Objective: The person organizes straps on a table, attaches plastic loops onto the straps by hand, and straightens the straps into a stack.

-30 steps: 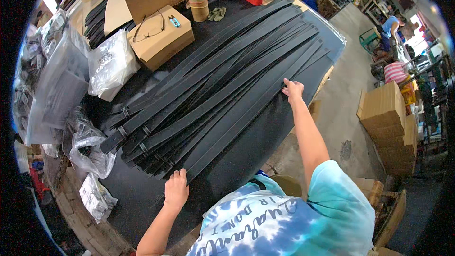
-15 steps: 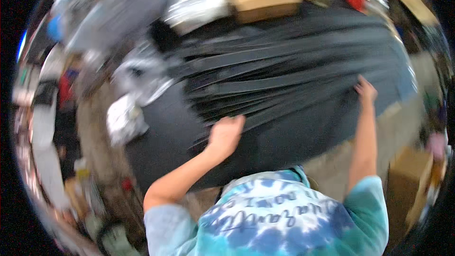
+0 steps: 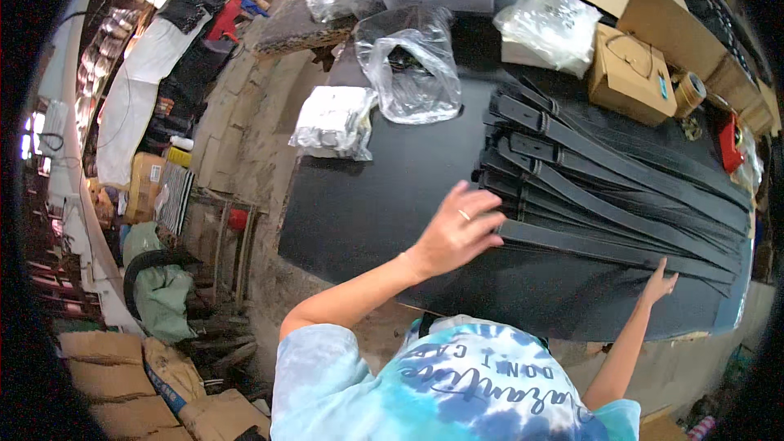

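Several black belts (image 3: 621, 171) lie side by side on the black tabletop (image 3: 384, 212), with strap loops showing at their left ends. My left hand (image 3: 459, 230), a ring on one finger, is over the table with its fingers apart and curved. Its fingertips are right by the left end of the nearest belt (image 3: 563, 242); whether they touch it I cannot tell. Farther right, my right hand (image 3: 658, 284) rests at the near edge of the belts, index finger stretched out along the nearest one. The undersides of both hands are hidden.
Behind the belts stand a white plastic-wrapped pack (image 3: 549, 28), a cardboard box (image 3: 633, 73) and a tape roll (image 3: 691, 91). A clear plastic bag (image 3: 412, 73) and a wrapped white bundle (image 3: 333, 121) lie at the table's left. Flattened cardboard (image 3: 114, 376) lies lower left.
The view has swung left and sharpened. My left hand has opened from a closed shape at the belts. My right hand has come nearer to the table's front edge.
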Tool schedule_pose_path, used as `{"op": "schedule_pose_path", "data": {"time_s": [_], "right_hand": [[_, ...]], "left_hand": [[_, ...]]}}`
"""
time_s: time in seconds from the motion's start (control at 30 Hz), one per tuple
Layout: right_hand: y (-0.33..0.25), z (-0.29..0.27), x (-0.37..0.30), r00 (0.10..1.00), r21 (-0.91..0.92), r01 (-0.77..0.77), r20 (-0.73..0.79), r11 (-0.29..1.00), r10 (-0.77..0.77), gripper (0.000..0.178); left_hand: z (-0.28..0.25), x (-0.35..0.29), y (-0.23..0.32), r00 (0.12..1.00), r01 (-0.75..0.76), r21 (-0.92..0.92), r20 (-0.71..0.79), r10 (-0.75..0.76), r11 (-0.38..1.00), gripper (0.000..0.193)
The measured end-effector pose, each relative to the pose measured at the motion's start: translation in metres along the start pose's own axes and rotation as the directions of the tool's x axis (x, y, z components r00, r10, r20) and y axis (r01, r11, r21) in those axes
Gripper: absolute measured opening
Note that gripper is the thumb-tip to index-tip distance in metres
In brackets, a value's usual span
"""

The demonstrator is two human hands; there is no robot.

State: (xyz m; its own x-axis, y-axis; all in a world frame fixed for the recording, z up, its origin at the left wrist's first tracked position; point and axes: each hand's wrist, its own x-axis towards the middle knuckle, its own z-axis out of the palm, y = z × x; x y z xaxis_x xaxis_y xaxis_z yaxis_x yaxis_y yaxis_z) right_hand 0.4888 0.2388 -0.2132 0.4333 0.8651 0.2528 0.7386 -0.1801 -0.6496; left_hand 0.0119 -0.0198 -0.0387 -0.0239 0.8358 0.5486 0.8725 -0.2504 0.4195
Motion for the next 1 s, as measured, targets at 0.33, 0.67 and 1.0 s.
{"op": "schedule_pose_path", "data": {"time_s": [0.33, 0.67, 1.0], "right_hand": [[-0.097, -0.052, -0.133, 0.985, 0.239, 0.149, 0.046, 0.96, -0.165, 0.046], [-0.193, -0.067, -0.258, 0.659, 0.593, 0.029, 0.594, 0.804, -0.461, 0.009], [-0.284, -0.041, -0.309, -0.308, 0.704, -0.19, 0.62, 0.685, -0.722, 0.017]], "left_hand": [[-0.06, -0.116, -0.216, -0.106, 0.595, -0.803, -0.053, -0.993, -0.021, 0.071], [-0.088, -0.097, -0.259, 0.011, 0.597, -0.791, 0.171, -0.985, -0.131, 0.05], [-0.102, -0.11, -0.245, 0.111, 0.701, -0.711, 0.183, -0.977, -0.054, 0.024]]}}
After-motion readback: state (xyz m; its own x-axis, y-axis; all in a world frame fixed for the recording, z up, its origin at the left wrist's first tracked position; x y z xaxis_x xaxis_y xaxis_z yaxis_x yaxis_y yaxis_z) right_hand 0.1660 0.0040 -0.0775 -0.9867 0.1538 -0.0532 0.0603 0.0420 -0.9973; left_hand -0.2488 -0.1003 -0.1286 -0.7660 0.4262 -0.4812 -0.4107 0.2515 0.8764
